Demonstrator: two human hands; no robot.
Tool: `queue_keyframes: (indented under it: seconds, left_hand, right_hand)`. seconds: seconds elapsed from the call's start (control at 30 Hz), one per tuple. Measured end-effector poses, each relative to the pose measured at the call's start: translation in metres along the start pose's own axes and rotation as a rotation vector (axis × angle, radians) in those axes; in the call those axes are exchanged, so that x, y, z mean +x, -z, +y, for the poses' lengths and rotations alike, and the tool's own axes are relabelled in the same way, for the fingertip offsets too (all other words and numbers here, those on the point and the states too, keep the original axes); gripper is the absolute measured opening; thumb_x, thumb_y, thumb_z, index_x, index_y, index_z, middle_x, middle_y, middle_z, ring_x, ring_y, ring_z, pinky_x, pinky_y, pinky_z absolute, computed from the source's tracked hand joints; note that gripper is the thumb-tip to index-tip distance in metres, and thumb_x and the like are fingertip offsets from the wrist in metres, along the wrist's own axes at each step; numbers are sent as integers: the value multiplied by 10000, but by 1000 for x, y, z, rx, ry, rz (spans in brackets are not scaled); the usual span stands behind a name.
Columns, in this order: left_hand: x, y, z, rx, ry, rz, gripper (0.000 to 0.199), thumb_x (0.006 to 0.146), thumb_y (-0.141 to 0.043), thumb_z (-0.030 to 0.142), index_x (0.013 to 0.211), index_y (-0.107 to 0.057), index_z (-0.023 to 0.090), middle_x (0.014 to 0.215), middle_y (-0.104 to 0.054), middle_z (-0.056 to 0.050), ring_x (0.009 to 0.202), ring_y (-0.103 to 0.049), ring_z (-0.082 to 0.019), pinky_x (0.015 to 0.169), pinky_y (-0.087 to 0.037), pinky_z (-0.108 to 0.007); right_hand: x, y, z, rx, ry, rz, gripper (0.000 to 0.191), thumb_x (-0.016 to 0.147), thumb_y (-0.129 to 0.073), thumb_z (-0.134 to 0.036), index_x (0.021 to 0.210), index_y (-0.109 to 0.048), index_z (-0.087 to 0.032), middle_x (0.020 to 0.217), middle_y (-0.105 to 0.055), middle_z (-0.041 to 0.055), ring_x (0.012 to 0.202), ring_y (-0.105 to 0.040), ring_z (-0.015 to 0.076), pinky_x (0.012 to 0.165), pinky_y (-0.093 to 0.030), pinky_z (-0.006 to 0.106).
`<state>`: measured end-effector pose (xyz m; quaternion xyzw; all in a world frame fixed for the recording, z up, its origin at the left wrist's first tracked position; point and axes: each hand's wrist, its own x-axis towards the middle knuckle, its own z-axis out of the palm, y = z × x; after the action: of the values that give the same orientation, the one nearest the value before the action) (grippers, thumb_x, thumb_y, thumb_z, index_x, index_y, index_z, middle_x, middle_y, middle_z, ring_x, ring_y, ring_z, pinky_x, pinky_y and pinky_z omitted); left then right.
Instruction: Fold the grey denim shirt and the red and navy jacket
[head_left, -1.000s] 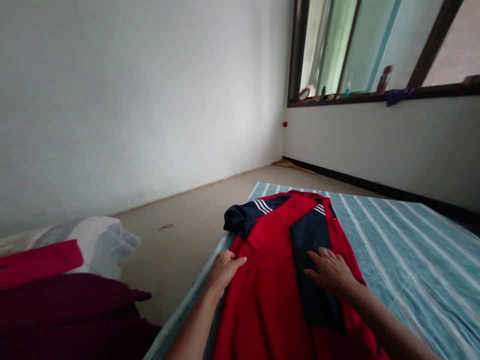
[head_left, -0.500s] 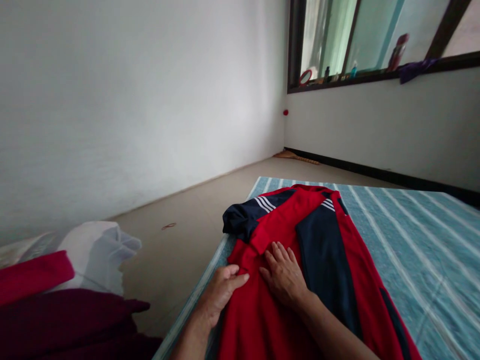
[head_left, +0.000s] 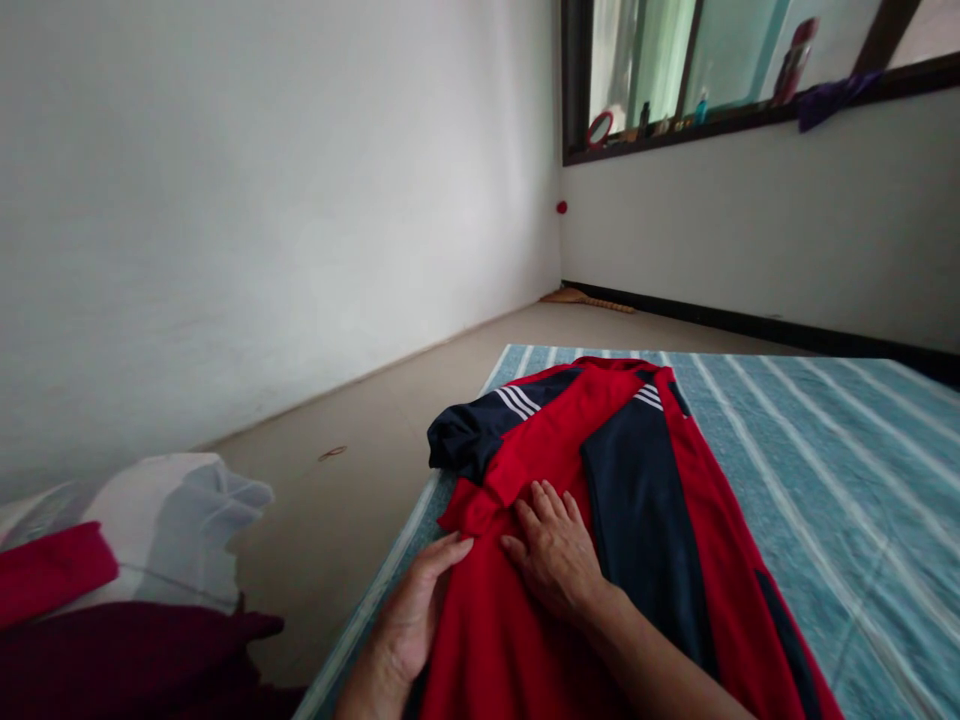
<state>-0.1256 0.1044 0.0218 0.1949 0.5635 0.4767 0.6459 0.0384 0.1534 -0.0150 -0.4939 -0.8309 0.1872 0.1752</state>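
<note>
A red and navy garment (head_left: 652, 500) with white stripes lies on a blue-and-white striped surface (head_left: 825, 480). My right hand (head_left: 559, 550) rests flat on its red middle part, fingers apart. At the garment's left edge is my left hand (head_left: 420, 600); its thumb lies on the red cloth, while the other fingers are hidden beneath or behind the edge. A bunched navy sleeve (head_left: 457, 440) sticks out at the left, beyond both hands.
White cloth (head_left: 176, 510), a pink-red piece (head_left: 56, 570) and dark maroon cloth (head_left: 135, 655) lie at lower left. A thin loop (head_left: 331, 453) is on the floor. Small items and a red bottle (head_left: 795, 62) stand on the window sill.
The view has shifted slightly. My left hand has moved a little down and left, its thumb and fingers no longer pinching visibly at the red fold. My right hand stays flat on the garment.
</note>
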Motion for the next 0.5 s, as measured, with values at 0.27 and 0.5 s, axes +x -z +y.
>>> queue_keyframes:
  seconds: [0.27,0.5]
  left_hand:
    - [4,-10,-2,-4,118,-203,512,614,-737,463,1032,-691,170,969,-719,-102,1112,-586,-367,939,-485,-462]
    - [6,-11,-2,114,-93,-104,557,559,-800,332,1085,-667,207,1034,-708,-72,1183,-540,-324,1020,-432,-388]
  right_hand:
    - [2,3,-1,40,-14,52,511,957,-320,-505,1284,-534,-175,1435,-422,149,1353,-323,311,1100,-238,510]
    - [2,5,-3,102,-30,114,558,963,-280,-528,1325,-499,-164,1428,-433,148,1347,-342,297,1101,-256,503]
